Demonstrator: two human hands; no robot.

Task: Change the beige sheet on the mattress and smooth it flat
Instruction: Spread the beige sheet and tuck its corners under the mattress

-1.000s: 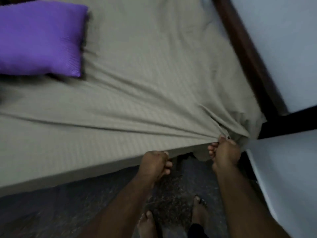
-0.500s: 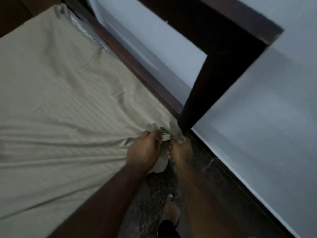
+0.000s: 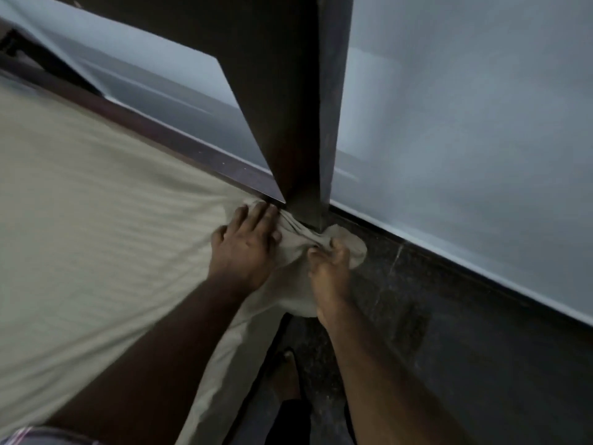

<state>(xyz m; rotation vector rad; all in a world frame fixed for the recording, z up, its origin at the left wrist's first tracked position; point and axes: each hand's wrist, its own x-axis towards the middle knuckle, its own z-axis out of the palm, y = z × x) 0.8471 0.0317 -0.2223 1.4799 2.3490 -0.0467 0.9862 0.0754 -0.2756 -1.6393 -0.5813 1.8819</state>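
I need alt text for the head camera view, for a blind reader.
At a mattress corner, the left hand presses flat on the beige sheet while the right hand grips its bunched corner beside a dark wooden bedpost. Dark floor lies below.

A mattress covered by a beige sheet (image 3: 96, 220) fills the left of the scene, the cloth lying on it with shallow wrinkles running toward the far right corner. There it bunches against a dark wooden bedpost (image 3: 305, 123), and a dark wooden rail (image 3: 179, 146) runs along the far side. To the right is dark speckled floor (image 3: 449, 348), where a bare foot (image 3: 285, 380) stands near the bed's edge.
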